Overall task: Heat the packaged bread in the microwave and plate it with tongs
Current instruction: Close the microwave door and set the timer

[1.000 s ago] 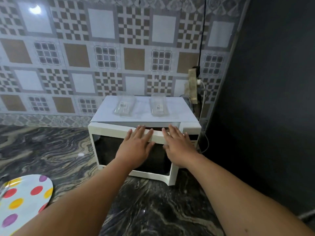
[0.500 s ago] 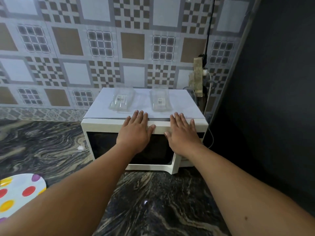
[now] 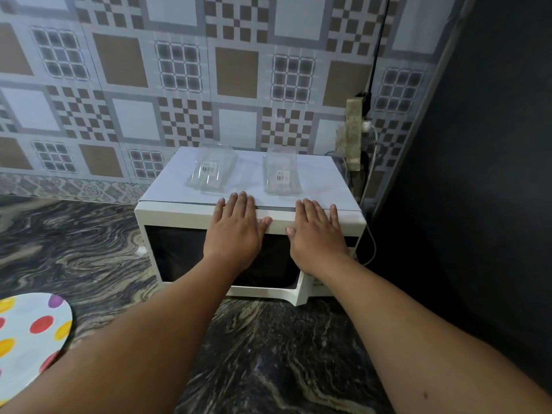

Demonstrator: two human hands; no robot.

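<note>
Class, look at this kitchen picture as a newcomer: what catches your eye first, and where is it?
Two flat hands, the left hand and right hand, press the top front edge of a white microwave at centre. Two clear plastic packages lie on top; a polka-dot plate sits lower left.

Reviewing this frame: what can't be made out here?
- Microwave interior: dark door glass, partly behind left hand and right hand.
- Control panel: behind the right hand.
- Clear packages contents and labels: too small.
- Dotted plate: cut by left edge.
- Tongs: not in view.
</note>
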